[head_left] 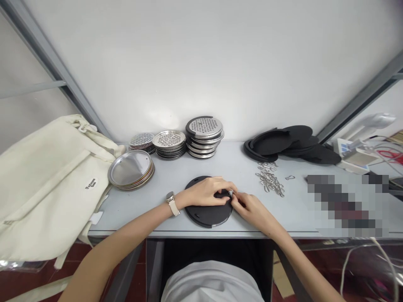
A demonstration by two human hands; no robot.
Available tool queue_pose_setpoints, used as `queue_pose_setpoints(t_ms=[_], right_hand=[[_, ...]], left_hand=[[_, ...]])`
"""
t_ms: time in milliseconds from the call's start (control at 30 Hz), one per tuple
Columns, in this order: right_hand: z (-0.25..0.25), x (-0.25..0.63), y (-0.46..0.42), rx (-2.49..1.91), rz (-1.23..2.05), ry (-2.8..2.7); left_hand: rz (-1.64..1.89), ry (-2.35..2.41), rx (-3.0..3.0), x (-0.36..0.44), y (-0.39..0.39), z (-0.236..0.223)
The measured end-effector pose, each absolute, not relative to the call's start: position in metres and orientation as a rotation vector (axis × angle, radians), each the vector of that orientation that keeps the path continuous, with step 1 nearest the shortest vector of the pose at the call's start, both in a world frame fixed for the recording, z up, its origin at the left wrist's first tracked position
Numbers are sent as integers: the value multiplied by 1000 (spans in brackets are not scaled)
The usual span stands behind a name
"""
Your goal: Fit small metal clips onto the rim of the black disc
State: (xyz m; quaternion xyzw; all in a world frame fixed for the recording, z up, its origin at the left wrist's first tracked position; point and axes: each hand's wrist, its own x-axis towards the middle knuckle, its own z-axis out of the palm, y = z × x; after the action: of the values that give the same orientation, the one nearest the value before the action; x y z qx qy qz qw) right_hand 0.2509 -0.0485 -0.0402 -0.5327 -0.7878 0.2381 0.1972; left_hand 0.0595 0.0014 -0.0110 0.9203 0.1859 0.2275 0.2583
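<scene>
A flat, round, matte black disc (204, 216) lies on the smooth pale grey tabletop (119, 214) directly under the left hand (208, 192), which hides much of its middle; small dark slots mark its face and a thin shiny edge shows at its near right. The fingers of the left hand and right hand (252, 209) bend together at its right rim, too overlapped to tell which pinches what. Beyond the hands stand a tall stack of perforated silvery metal discs (203, 136) and, farther left, smooth silvery round plates (130, 167). Right of the right hand lie looped silvery metal clips (270, 180), below overlapping black flat pieces (283, 144). A cream fabric bag (47, 184) slumps left of the left hand.
</scene>
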Motion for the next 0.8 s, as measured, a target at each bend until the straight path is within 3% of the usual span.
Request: queue_pose_setpoints(t_ms=[800], right_hand=[[-40, 260, -45, -1406, 706, -2210]], left_hand=[[654, 608, 2431, 58, 2, -13]])
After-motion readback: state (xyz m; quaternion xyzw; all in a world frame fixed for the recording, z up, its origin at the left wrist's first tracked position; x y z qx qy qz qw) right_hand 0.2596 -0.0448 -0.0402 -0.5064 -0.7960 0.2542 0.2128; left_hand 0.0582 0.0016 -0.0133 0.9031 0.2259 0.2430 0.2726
